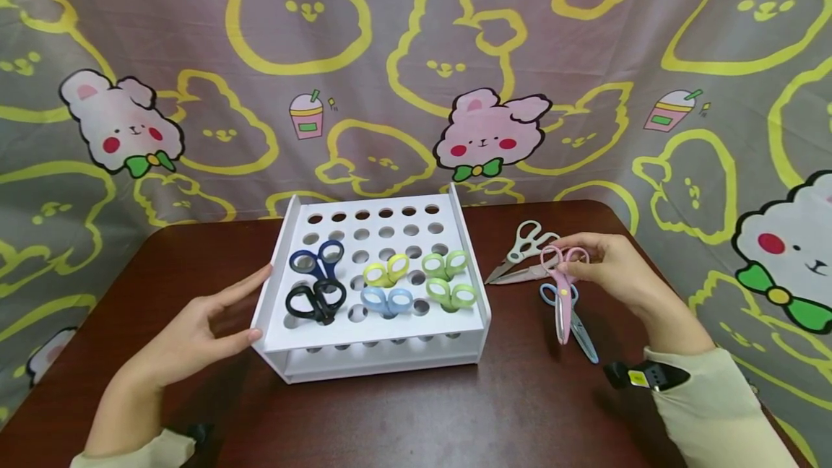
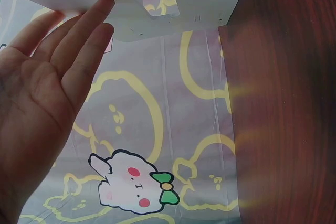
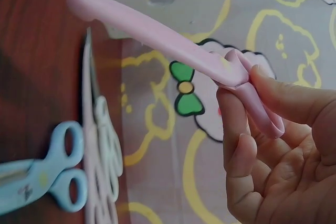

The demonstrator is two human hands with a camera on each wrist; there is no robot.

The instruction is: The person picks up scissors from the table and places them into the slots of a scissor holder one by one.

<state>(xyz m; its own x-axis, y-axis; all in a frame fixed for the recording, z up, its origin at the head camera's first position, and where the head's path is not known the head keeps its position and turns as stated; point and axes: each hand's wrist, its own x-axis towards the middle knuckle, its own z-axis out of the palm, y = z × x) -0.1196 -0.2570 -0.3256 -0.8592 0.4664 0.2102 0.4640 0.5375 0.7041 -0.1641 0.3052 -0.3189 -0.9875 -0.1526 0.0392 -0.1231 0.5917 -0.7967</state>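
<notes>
Left grip [image 1: 198,334]: fingers apart, nothing clamped, fingertips touching the left wall of the white rack [image 1: 349,225]. Rack just right of that grip, six scissors [image 1: 318,303] standing in its holes, handles up. Farther right, just left of the right grip [image 1: 604,266]: pale green scissors [image 1: 518,254] lying on the surface [image 1: 416,421]. Pink scissors [image 1: 563,302]: held off the surface, right grip clamped on their handles.

A greyish curtain [image 1: 383,42] (rabbits [image 1: 484,132] and drink cups [image 1: 306,121] printed on it) hangs behind the reddish-brown table [image 1: 364,417].
</notes>
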